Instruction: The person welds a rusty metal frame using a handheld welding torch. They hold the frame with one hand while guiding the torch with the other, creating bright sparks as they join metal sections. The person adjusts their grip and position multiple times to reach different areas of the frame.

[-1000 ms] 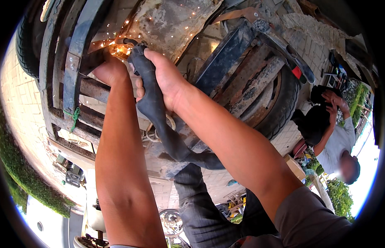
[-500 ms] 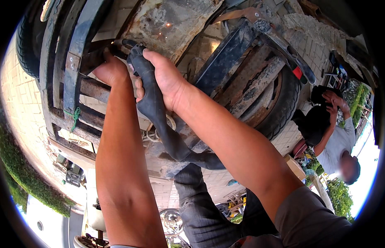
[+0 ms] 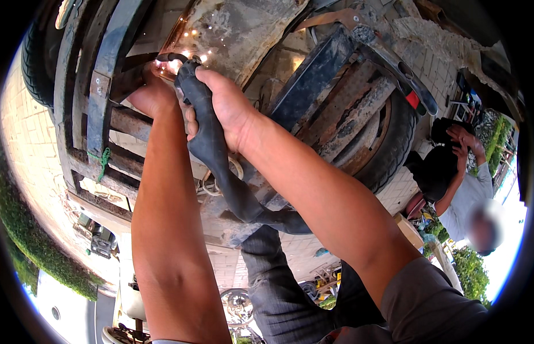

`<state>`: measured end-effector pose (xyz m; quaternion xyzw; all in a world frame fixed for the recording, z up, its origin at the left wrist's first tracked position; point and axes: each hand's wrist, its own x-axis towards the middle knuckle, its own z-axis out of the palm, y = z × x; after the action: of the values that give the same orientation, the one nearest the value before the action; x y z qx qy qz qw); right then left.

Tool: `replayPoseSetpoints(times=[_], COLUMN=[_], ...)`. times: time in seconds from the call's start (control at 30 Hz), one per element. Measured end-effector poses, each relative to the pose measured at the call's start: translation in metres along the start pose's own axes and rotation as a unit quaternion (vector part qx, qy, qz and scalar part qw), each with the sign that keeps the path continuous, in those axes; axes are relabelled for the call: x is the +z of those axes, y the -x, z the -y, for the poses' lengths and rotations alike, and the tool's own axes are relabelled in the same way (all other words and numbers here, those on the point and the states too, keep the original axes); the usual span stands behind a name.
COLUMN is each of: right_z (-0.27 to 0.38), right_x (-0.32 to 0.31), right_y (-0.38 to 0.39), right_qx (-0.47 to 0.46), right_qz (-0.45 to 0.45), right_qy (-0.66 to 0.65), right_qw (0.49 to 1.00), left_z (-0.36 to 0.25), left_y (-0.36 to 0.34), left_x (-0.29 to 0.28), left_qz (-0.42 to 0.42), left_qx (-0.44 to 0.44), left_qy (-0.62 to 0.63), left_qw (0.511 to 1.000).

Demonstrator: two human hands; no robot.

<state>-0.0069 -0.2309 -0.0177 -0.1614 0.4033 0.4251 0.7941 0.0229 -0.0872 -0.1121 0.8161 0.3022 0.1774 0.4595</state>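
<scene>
Both of my arms reach up under a rusty vehicle underside (image 3: 244, 28). My right hand (image 3: 224, 109) is wrapped around a black rubber-sheathed tool handle (image 3: 201, 114) whose thick hose or cable (image 3: 244, 200) curves down toward my lap. My left hand (image 3: 149, 92) grips the same tool close to its tip. Bright sparks (image 3: 184, 54) fly where the tip meets the rusty steel plate. The tip itself is partly hidden by my fingers.
A dark steel frame rail (image 3: 100, 86) runs at the left, beside a tyre (image 3: 40, 51). Another tyre (image 3: 387, 155) and leaf springs (image 3: 336, 109) are at the right. A person in a grey shirt (image 3: 468, 195) crouches at the far right. My trouser leg (image 3: 267, 275) is below.
Sparks showed a second ago, stopped half a second ago, and are flying again now. My hands and the tool have barely moved.
</scene>
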Motion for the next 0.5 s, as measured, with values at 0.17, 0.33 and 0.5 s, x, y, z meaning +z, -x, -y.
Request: replayPoseSetpoints(times=[0.17, 0.33, 0.5], right_z=[0.000, -0.001, 0.003], right_x=[-0.002, 0.001, 0.000], right_y=[0.003, 0.005, 0.006], right_qx=[0.008, 0.017, 0.012], right_qz=[0.009, -0.011, -0.036], right_qy=[0.012, 0.012, -0.011], right_qw=[1.000, 1.000, 0.999], left_z=[0.005, 0.006, -0.003], left_y=[0.003, 0.004, 0.004], left_x=[0.001, -0.002, 0.000], left_qz=[-0.048, -0.027, 0.031], left_qx=[-0.010, 0.009, 0.009], left_qy=[-0.061, -0.073, -0.105], left_qw=[0.997, 0.997, 0.994])
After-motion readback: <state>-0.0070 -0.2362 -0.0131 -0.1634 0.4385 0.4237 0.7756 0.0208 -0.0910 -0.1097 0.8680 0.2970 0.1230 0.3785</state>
